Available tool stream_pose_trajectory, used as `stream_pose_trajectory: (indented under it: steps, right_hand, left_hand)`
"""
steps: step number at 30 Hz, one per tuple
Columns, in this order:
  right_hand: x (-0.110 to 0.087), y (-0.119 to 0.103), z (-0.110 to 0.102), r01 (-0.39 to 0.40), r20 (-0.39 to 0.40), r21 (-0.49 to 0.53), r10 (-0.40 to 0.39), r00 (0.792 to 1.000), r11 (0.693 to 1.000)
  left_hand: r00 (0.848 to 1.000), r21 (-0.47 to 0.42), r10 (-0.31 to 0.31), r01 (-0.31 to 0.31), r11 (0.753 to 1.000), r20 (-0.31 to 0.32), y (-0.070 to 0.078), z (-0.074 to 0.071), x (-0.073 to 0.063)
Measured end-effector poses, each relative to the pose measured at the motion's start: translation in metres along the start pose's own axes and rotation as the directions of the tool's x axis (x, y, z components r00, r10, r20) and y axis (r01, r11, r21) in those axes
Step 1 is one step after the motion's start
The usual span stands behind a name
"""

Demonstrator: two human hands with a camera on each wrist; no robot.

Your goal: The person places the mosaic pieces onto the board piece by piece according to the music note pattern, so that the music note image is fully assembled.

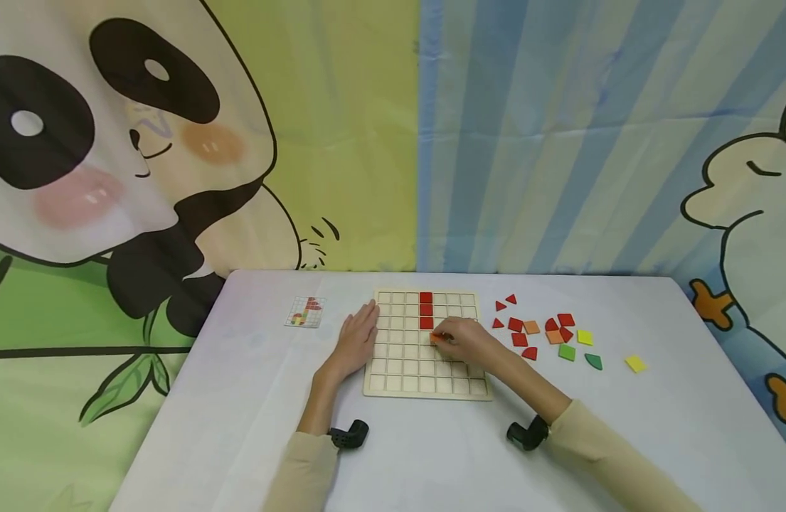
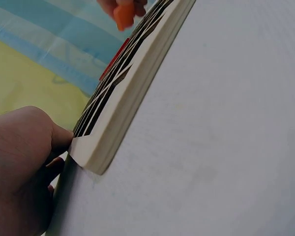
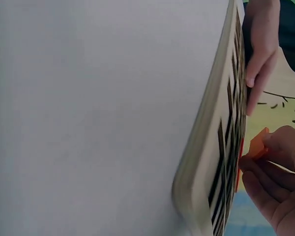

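Head view: the right hand (image 1: 467,341) pinched an orange piece (image 1: 434,338) at the board (image 1: 425,396), near the red squares (image 1: 426,310); the left hand (image 1: 357,333), fingers extended, touched the board's edge. Squaring the piece before release seemed wise.

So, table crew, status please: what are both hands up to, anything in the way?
Left hand touching left edge of board. Right hand pinching orange piece, near three red squares. Loose pieces off board's right side, seemingly not obstructing.

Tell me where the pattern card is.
In the head view, the gridded pattern card lies on the table, left of the left hand and grid board.
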State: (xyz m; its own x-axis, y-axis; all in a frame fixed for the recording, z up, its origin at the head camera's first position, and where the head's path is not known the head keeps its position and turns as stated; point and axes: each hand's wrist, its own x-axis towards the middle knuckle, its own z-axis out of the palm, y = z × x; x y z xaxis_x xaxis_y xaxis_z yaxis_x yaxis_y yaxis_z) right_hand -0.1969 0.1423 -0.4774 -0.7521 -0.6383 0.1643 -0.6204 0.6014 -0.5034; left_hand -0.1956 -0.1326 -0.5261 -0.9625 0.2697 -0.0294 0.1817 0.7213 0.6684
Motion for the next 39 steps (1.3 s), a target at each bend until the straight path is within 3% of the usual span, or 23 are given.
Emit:
stream_pose_trajectory:
  steps: [9, 18, 26, 39]
  right_hand:
    - [0.015, -0.003, 0.014, 0.09, 0.038, -0.117, -0.087, 0.996, 0.989]
    - [0.015, -0.011, 0.015, 0.1, -0.006, -0.165, -0.102, 0.995, 0.981]
    - [0.018, -0.011, 0.017, 0.066, -0.031, -0.168, -0.073, 0.997, 0.984]
    - [0.023, -0.012, 0.012, -0.001, 0.033, -0.139, 0.006, 0.999, 0.99]
  left_hand:
    - [1.0, 0.008, 0.001, -0.001, 1.0, 0.008, 0.001, 0.002, 0.0]
    - [1.0, 0.021, 0.005, -0.005, 1.0, -0.003, 0.001, 0.0, 0.003]
    - [1.0, 0.025, -0.004, 0.004, 1.0, -0.004, 0.0, 0.0, 0.001]
    - [1.0, 0.027, -0.002, 0.002, 1.0, -0.007, -0.001, 0.002, 0.002]
